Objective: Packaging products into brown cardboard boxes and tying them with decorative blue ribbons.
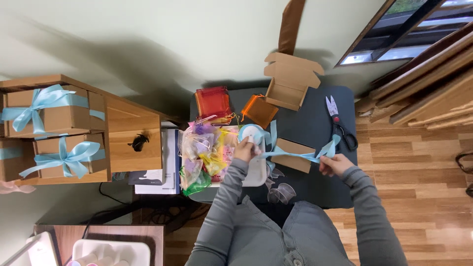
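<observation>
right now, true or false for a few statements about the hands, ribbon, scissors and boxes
1. The left hand is on the ribbon spool. True.
2. The right hand holds the scissors. False: it holds the blue ribbon; the scissors lie on the table.
3. The ribbon runs across a closed box. True.
4. The open box sits at the near edge of the table. False: it is at the far edge.
5. The boxes on the shelf have red bows. False: blue bows.
</observation>
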